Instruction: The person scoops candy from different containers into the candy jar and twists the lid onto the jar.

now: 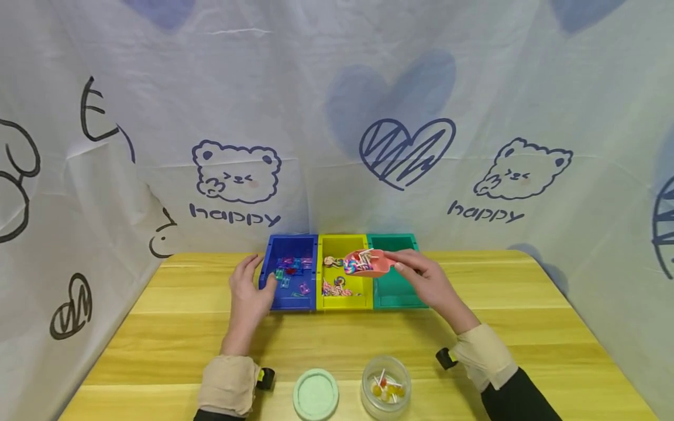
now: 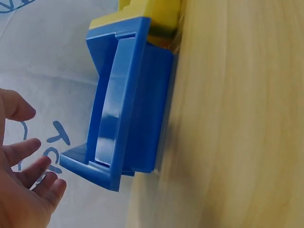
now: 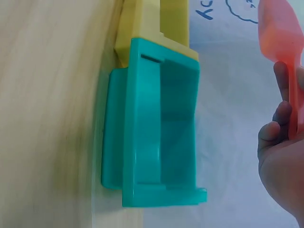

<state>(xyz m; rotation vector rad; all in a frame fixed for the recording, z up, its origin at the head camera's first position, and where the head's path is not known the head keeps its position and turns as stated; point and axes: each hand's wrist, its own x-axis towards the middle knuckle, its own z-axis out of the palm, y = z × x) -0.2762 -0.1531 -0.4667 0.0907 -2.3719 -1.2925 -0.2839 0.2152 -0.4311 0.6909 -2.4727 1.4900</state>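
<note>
My right hand [image 1: 421,275] grips the handle of a pink scoop [image 1: 380,266], which carries striped lollipops [image 1: 358,263] above the yellow bin [image 1: 344,303]. In the right wrist view the scoop [image 3: 281,35] is raised off the bins, fingers wrapped about its handle. My left hand [image 1: 250,292] is at the left side of the blue bin [image 1: 289,244], fingers loosely spread and holding nothing. The left wrist view has this hand [image 2: 26,175] beside the blue bin [image 2: 128,104]. Small clear coloured pieces [image 1: 295,264] lie in the blue bin; more lollipops [image 1: 337,287] lie in the yellow one.
A green bin [image 1: 400,298] adjoins the yellow one on the right. Near the front edge of the wooden table [image 1: 184,327] stand a clear jar [image 1: 370,380] with several small lollipops inside and a pale green lid [image 1: 316,394]. A printed cloth [image 1: 316,88] hangs behind the bins.
</note>
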